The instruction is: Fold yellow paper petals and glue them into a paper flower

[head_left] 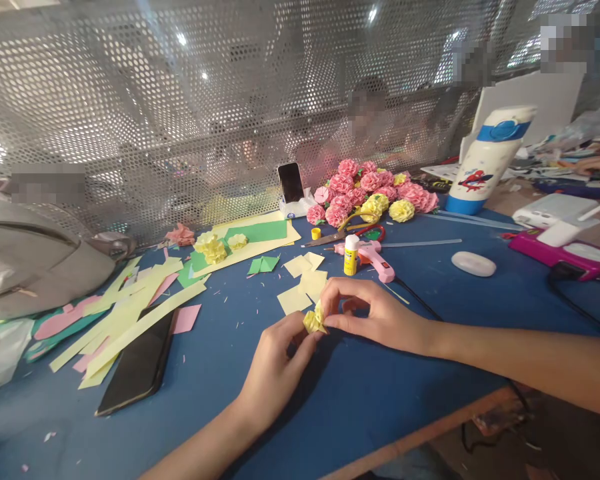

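Observation:
A small yellow paper flower [312,321] is pinched between my two hands above the blue table. My left hand [283,347] grips its left and lower side with thumb and fingertips. On the other side, the fingers of my right hand [363,308] close on its upper edge. Just beyond lie several pale yellow paper squares [295,300]. An uncapped-looking glue stick with a white top [351,255] stands upright behind my right hand, beside a pink glue gun [375,259]. Scissors [337,237] lie behind these, near a yellow cap [316,233].
Pink and yellow paper flowers [347,193] are heaped at the back, near a propped phone [291,183]. Paper strips [145,320] partly cover a black phone [135,367] at left, near a grey bag [35,253]. A bottle [490,160] and magenta power strip [565,257] stand right.

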`<state>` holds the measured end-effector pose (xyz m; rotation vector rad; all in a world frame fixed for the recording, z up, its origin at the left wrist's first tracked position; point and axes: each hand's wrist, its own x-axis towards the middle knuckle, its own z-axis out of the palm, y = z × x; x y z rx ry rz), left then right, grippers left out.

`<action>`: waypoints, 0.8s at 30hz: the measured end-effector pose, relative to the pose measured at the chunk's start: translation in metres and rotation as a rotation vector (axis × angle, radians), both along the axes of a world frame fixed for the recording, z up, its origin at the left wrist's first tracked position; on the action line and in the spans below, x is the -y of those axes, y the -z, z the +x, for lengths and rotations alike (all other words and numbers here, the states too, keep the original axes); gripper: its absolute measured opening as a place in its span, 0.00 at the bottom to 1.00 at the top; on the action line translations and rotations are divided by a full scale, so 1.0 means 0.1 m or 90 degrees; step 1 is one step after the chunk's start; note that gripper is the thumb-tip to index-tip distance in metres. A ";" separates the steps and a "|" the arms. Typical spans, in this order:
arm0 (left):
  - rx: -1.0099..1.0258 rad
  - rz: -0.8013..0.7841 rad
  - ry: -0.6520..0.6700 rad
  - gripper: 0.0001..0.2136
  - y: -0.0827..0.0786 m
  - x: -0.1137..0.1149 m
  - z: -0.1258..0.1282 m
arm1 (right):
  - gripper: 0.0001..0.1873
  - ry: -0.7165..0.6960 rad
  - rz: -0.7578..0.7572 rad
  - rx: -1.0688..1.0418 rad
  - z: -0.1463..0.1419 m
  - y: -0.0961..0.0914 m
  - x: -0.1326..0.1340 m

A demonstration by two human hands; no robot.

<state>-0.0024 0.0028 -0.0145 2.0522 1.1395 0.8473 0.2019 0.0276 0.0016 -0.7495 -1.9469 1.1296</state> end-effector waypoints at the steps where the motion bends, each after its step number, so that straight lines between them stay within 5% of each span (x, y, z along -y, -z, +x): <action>1: -0.002 0.001 -0.001 0.12 0.00 0.00 0.00 | 0.06 -0.007 -0.037 -0.021 -0.01 0.01 -0.02; 10: -0.018 -0.005 -0.007 0.11 0.02 0.00 -0.02 | 0.16 -0.037 -0.167 -0.085 -0.03 0.06 -0.11; 24: -0.019 -0.027 0.008 0.11 0.01 -0.01 -0.01 | 0.14 -0.039 -0.121 -0.034 -0.01 0.07 -0.08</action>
